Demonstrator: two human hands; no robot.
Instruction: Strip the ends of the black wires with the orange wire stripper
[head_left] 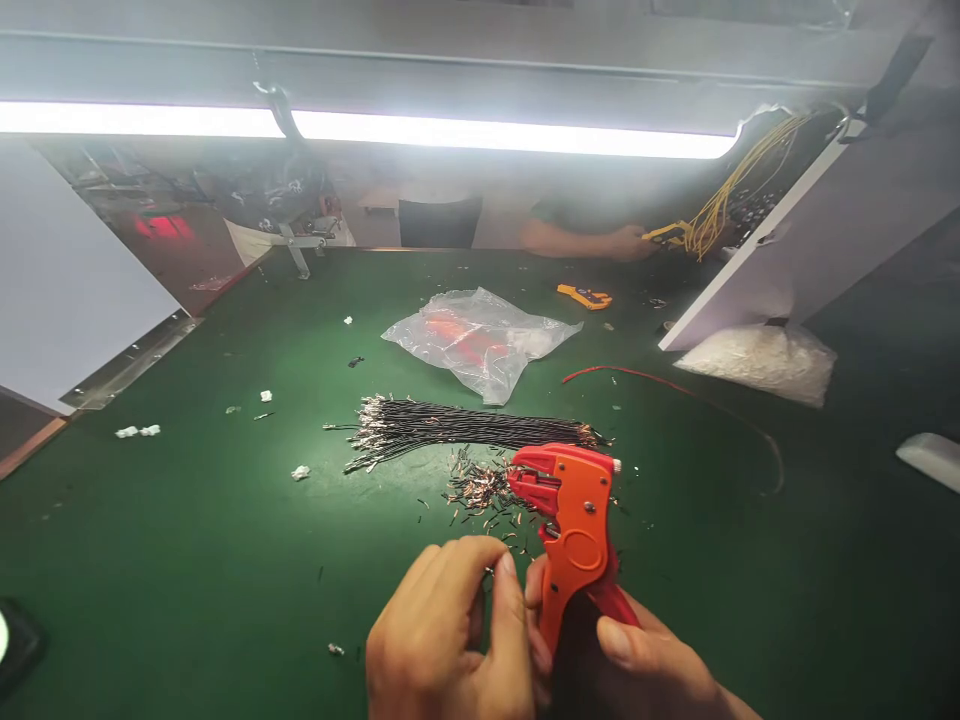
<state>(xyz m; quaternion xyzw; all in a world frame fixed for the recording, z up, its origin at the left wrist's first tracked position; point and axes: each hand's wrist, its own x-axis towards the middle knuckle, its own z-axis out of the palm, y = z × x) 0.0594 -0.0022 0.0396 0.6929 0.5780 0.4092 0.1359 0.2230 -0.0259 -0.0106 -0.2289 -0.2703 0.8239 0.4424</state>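
Note:
My right hand [660, 650] is wrapped around the handles of an orange and red wire stripper [581, 540], whose jaws point left. Close beside it, my left hand [454, 630] is closed with thumb and forefinger pinched together. A tiny dark and shiny bit shows at that pinch, too small to name. Beyond the hands lies a bundle of black wires [472, 424], with metal terminals at the left ends and bare copper at the right ends. Between the bundle and my hands, scattered clippings of insulation and copper [480, 487] lie beside the stripper's jaws.
A clear plastic bag [480, 345] with something orange inside lies behind the bundle. A yellow tool [585, 297], a red wire [667, 378] and a bag of white pieces [757, 362] are also on the green table [225, 560]. Across it, a person's hand [634, 243] is near yellow wires [720, 205].

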